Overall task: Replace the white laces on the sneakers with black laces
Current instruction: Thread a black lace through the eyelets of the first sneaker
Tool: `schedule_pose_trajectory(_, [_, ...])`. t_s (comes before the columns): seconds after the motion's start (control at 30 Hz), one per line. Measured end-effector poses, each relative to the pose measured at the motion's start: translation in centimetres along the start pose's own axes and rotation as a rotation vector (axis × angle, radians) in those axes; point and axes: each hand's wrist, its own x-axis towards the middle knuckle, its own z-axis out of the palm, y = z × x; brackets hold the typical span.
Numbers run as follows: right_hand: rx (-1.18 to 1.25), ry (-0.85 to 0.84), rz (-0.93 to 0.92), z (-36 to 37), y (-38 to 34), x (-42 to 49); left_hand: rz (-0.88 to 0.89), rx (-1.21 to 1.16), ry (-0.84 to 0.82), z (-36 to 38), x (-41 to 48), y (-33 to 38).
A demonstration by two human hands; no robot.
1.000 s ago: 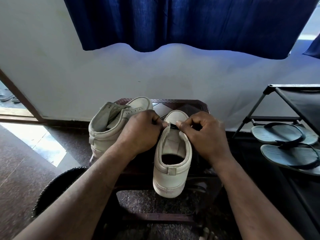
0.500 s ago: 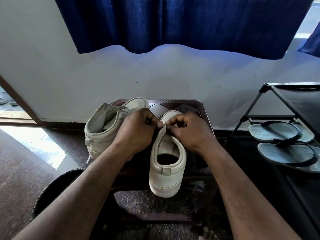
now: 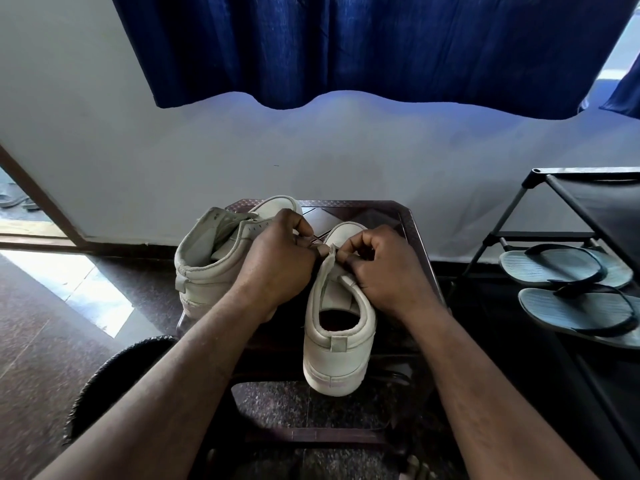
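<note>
Pinching the raised front edge of the near sneaker (image 3: 337, 341), the left hand (image 3: 277, 261) and the right hand (image 3: 384, 268) are meeting fingertip to fingertip above the middle of the table (image 3: 398, 216). Both hands are showing curled fingers. The left hand is pressing its thumb tip against the left face of that edge, and the right hand is gripping the right face with thumb and forefinger. Whether a lace is passing between the fingertips cannot be told, as that spot is small and shaded.

The near sneaker is standing upright on the table's right portion, with its toe pointing toward the table's far edge and its heel sitting at the table's near edge. Its collar opening is facing up. The far sneaker (image 3: 214, 265) is resting tilted on the table's left portion, with its toe cap reaching toward the table's far left corner. The left hand is covering part of its side. The two sneakers are sitting just beside each other, and the left wrist is hiding whether they are touching.

Behind the table, a white wall (image 3: 138, 150) is rising, with a blue curtain (image 3: 381, 46) hanging above it. To the right of the table, a black shoe rack (image 3: 519, 209) is carrying a pair of grey flip-flops (image 3: 561, 268). To the left of the table's near corner, a dark round object (image 3: 114, 362) is sitting low on the speckled floor (image 3: 41, 323).
</note>
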Motion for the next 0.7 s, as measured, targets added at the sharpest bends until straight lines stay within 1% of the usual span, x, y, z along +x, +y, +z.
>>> schedule_pose_trajectory(0.1, [-0.025,0.005,0.041,-0.4,-0.2,0.0,-0.064,-0.09,0.023,-0.1,0.0,0.0])
schedule_pose_trajectory(0.17, [-0.012,-0.013,0.061,-0.6,-0.2,-0.1,-0.094,-0.091,0.03,-0.2,-0.1,0.2])
schedule_pose_trajectory(0.23, [0.025,-0.019,0.076,-0.7,-0.1,-0.2,-0.116,-0.085,0.029,-0.2,-0.4,0.3])
schedule_pose_trajectory(0.37, [0.137,0.0,0.127,-0.9,0.0,-0.4,-0.167,-0.188,0.029,0.1,-0.5,0.3])
schedule_pose_trajectory(0.43, [0.228,-0.004,0.169,-0.9,0.2,-0.3,-0.188,-0.223,0.014,0.2,-0.6,0.2])
schedule_pose_trajectory(0.53, [0.441,0.0,0.244,-0.8,0.7,-0.2,-0.191,-0.239,-0.011,0.2,-0.5,-0.1])
schedule_pose_trajectory(0.6, [0.546,0.048,0.265,-0.8,1.0,-0.1,-0.148,-0.193,-0.02,0.2,-0.4,-0.3])
schedule_pose_trajectory(0.7, [0.65,0.102,0.247,-1.0,0.9,-0.1,-0.09,-0.142,-0.043,0.1,-0.4,0.0])
